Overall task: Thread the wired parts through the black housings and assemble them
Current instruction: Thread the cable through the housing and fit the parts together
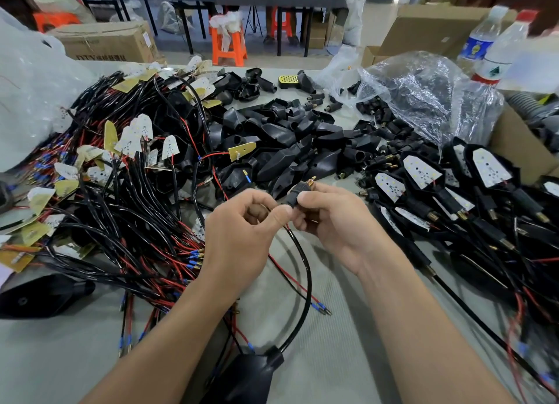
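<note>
Your right hand (pixel 329 219) is pinched on a small black stem piece (pixel 298 192) with a brass tip, and your left hand (pixel 242 231) is closed just beside it on the thin wires (pixel 299 249) entering it, the two hands almost touching above the table (pixel 332 328). Those wires loop down to a black housing (pixel 248 376) lying near your forearms. Pull too hard and the housing could drag, or the loop could snag the loose wire pile (pixel 121 222) at your left.

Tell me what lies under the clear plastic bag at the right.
Through the clear plastic bag small black connector parts show at its left edge. Further right, the crumpled film glares and hides whatever else lies beneath.
</note>
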Available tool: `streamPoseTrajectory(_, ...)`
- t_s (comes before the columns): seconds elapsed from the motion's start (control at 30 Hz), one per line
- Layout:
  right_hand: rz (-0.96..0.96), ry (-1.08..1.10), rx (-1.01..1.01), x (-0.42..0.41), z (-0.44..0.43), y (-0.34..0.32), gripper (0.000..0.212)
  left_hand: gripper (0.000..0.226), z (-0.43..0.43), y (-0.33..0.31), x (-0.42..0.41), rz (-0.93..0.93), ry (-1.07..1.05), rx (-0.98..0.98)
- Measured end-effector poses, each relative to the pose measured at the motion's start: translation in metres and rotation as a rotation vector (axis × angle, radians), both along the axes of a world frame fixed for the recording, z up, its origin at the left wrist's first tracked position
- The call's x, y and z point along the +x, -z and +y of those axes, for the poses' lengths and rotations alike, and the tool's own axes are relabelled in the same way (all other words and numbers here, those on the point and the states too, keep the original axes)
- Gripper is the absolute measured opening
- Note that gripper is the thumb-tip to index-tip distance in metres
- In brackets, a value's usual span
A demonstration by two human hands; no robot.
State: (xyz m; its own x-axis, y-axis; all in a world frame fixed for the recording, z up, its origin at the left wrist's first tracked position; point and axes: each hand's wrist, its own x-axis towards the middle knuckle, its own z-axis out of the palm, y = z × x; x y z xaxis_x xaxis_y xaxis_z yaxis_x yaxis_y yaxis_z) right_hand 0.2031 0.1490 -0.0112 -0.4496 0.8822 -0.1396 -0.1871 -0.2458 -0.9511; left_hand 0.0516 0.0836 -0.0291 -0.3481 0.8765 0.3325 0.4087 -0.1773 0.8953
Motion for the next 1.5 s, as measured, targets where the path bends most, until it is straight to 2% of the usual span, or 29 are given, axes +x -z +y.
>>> streamPoseTrajectory(0.13,-0.086,0.030,0.025,-0.006,-0.003,0.002,0.013,0.005,0.000,-0.001,-0.001,0.079,0.037,-0.042)
streamPoseTrajectory(0.27,-0.179,0.174,0.073,-0.008,-0.005,0.000,0.027,0.008,0.001,0.003,-0.005,0.106,0.003,-0.070)
streamPoseTrajectory(0.33,-0.198,0.273,0.098,-0.008,-0.004,-0.001,0.028,0.010,0.002,0.004,-0.004,0.103,0.012,-0.097)
streamPoseTrajectory(0.47,0.065,0.445,0.008,-0.009,-0.003,-0.006,0.034,0.017,0.004,0.004,0.000,0.102,0.042,-0.153)
streamPoseTrajectory(0.57,0.168,0.408,-0.077,-0.010,-0.004,-0.005,0.041,0.011,0.002,0.001,0.002,0.093,0.042,-0.141)
streamPoseTrajectory(0.7,-0.021,0.194,-0.021,-0.016,-0.007,-0.002,0.039,0.009,-0.001,-0.002,0.000,0.119,0.014,-0.127)
streamPoseTrajectory(0.8,0.000,0.208,0.015,-0.018,-0.006,0.001,0.039,0.007,-0.002,-0.003,0.000,0.118,0.010,-0.077)
streamPoseTrajectory(0.83,0.007,0.220,0.008,-0.017,-0.005,0.002,0.038,0.010,-0.002,-0.002,0.000,0.096,-0.018,-0.049)
streamPoseTrajectory(0.9,0.011,0.217,0.000,-0.016,-0.004,0.003,0.036,0.039,-0.001,-0.002,-0.002,0.034,-0.101,-0.009)
streamPoseTrajectory(0.97,-0.024,0.188,0.016,-0.018,-0.005,0.005,0.035,0.066,0.003,-0.004,-0.008,-0.108,-0.148,0.007)
streamPoseTrajectory(1.0,-0.051,0.181,0.030,-0.019,-0.006,0.006,0.035,0.069,0.005,-0.005,-0.010,-0.186,-0.155,0.006)
streamPoseTrajectory(1.03,-0.074,0.179,0.040,-0.021,-0.006,0.007,0.034,0.064,0.007,-0.006,-0.012,-0.272,-0.153,-0.005)
streamPoseTrajectory(1.13,-0.100,0.207,0.030,-0.025,-0.008,0.010,0.034,0.018,0.007,-0.015,-0.013,-0.612,-0.053,-0.094)
streamPoseTrajectory(1.23,-0.030,0.279,-0.076,-0.028,-0.008,0.013,0.032,0.031,0.004,-0.019,-0.014,-0.691,0.089,-0.175)
streamPoseTrajectory(1.37,0.097,0.367,-0.197,-0.031,-0.007,0.016,0.031,0.045,0.004,-0.016,-0.016,-0.696,0.275,-0.116)
streamPoseTrajectory(1.43,0.101,0.379,-0.214,-0.029,-0.007,0.017,0.031,0.045,0.005,-0.016,-0.018,-0.713,0.352,-0.094)
streamPoseTrajectory(1.5,0.105,0.377,-0.227,-0.028,-0.007,0.016,0.031,0.038,0.006,-0.015,-0.018,-0.652,0.340,-0.114)
